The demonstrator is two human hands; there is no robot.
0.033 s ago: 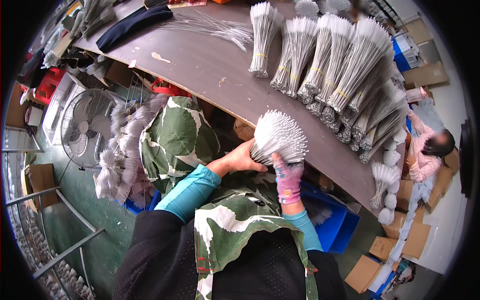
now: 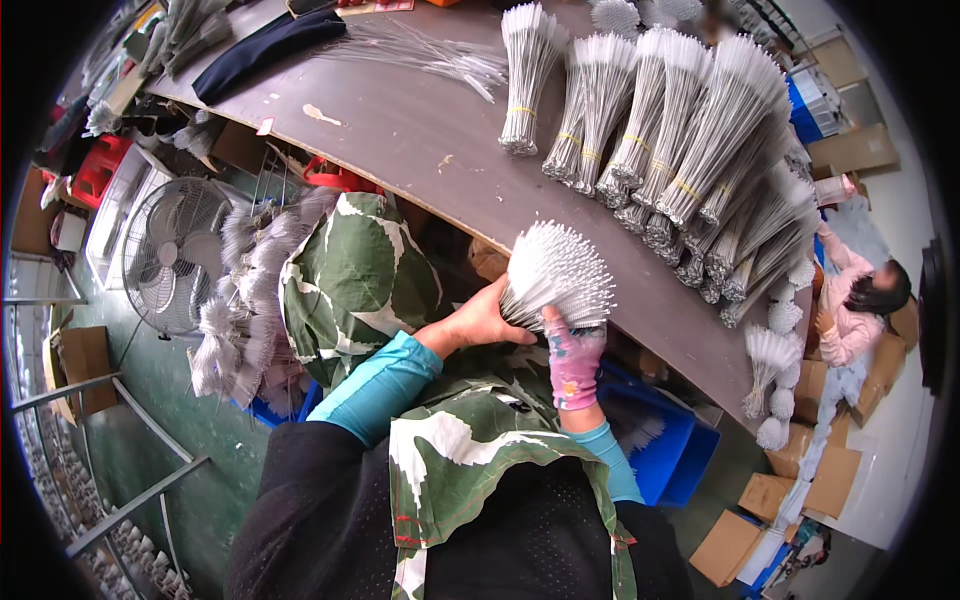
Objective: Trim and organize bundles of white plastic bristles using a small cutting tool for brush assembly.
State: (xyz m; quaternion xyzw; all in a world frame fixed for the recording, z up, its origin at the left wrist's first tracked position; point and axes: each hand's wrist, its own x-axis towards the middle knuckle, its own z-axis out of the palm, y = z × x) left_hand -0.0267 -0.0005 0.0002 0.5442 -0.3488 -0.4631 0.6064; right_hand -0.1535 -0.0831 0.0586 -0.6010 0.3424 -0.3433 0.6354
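A round bundle of thin wire brushes with white bristle tips (image 2: 562, 272) is held between my two hands at the table's near edge, tips facing up. My left hand (image 2: 485, 320), bare below a teal sleeve, wraps the bundle's left side. On its lower right side presses my right hand (image 2: 576, 365), in a pink patterned glove with bare thumb tip; its other fingers are partly hidden behind the bundle. The lower ends of the brushes are hidden by my hands. Beyond, a banded brush bundle (image 2: 528, 80) lies on the brown table (image 2: 400, 150).
Several more banded bundles (image 2: 690, 130) are piled at the table's right. Loose wire brushes (image 2: 425, 55) and a dark cloth (image 2: 265, 55) lie farther back. A fan (image 2: 172, 255) stands left, a blue bin (image 2: 690, 460) below right. A person in pink (image 2: 848, 300) sits at far right.
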